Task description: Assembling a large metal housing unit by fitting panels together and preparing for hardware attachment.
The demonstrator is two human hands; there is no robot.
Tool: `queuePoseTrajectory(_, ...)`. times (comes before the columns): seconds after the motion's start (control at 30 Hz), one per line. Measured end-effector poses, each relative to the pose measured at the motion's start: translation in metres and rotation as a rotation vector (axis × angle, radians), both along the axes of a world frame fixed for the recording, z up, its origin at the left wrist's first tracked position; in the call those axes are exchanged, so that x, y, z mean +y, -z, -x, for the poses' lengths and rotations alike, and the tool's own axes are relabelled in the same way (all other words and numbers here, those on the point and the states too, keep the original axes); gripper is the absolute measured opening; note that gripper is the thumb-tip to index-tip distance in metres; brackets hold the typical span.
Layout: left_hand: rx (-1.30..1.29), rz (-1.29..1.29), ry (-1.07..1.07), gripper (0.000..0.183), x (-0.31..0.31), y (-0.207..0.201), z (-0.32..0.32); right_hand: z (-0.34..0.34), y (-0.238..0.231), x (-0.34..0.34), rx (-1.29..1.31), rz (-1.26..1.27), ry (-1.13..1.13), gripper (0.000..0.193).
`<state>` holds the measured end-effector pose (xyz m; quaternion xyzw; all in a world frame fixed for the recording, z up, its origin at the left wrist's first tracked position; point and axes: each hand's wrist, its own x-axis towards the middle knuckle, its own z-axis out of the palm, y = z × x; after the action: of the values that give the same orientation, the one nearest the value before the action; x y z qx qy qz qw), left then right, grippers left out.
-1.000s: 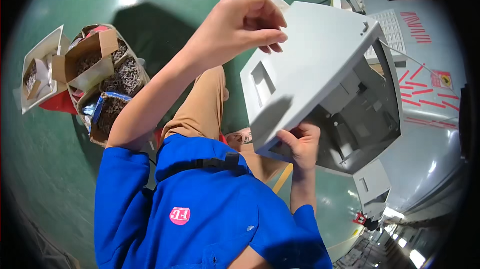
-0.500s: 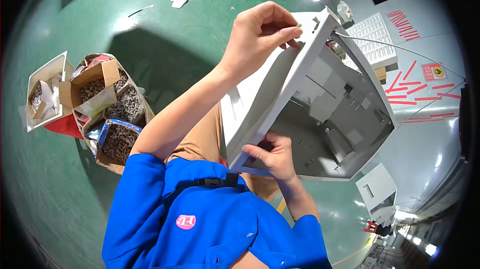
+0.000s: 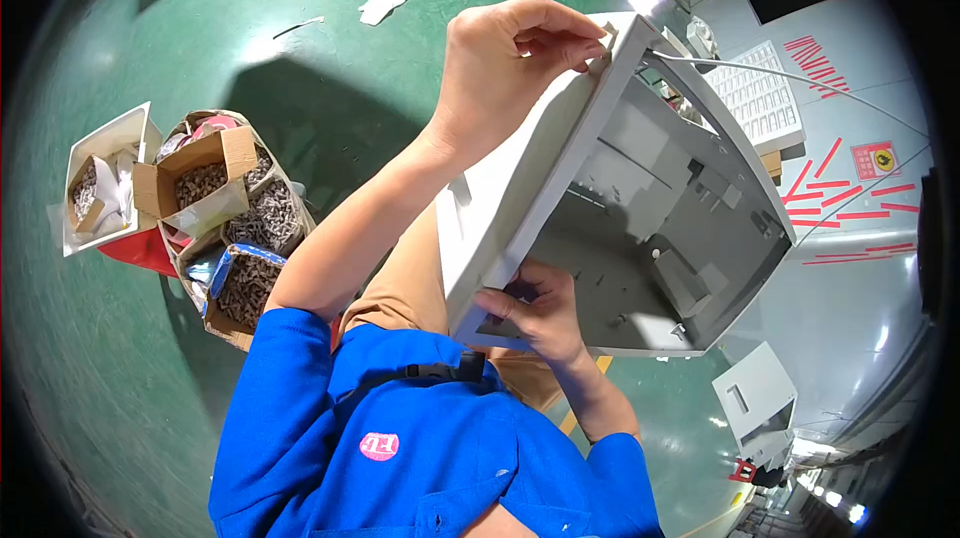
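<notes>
A large open white metal cabinet [image 3: 470, 248] with a grey interior leans tilted before me, close to my legs. Up at its far corner, my left hand [image 3: 520, 63] has thumb and fingers pinched together at the outer side panel. Whatever small thing the fingertips hold is too small to make out. Lower down, my right hand [image 3: 540, 313] grips the cabinet's near rim, thumb outside and fingers curled inside. Within the cabinet are a raised bracket [image 3: 680, 283] and several small fittings. A thin white cord [image 3: 790, 72] runs across near its far corner.
On the left stand cardboard boxes [image 3: 190, 153] of screws or wall plugs and a white bin [image 3: 75, 198]. A white scrap [image 3: 387, 1] lies on the green floor. Beyond the cabinet are a white gridded panel [image 3: 755, 93] and another white metal box [image 3: 755, 388].
My left hand has shifted slightly up, its pinched fingertips now at the cabinet's far corner, covering the slots seen there before. My right hand keeps its hold on the rim.
</notes>
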<state>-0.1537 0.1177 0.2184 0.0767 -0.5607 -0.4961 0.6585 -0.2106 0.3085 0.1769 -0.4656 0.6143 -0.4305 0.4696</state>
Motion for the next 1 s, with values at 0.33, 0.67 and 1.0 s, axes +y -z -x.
queuePoseTrajectory(0.33, -0.177, 0.143, -0.185, 0.01, 0.002, -0.003, -0.015, -0.006, 0.001, 0.004, 0.017, -0.01, -0.018, 0.018)
queuePoseTrajectory(0.67, -0.185, 0.284, -0.454, 0.026, -0.002, 0.004, -0.014, -0.013, 0.003, -0.002, -0.04, 0.019, -0.046, 0.017)
queuePoseTrajectory(1.0, -0.415, 0.159, -0.122, 0.024, -0.03, -0.021, -0.037, -0.012, 0.01, -0.018, 0.13, 0.01, -0.222, 0.024)
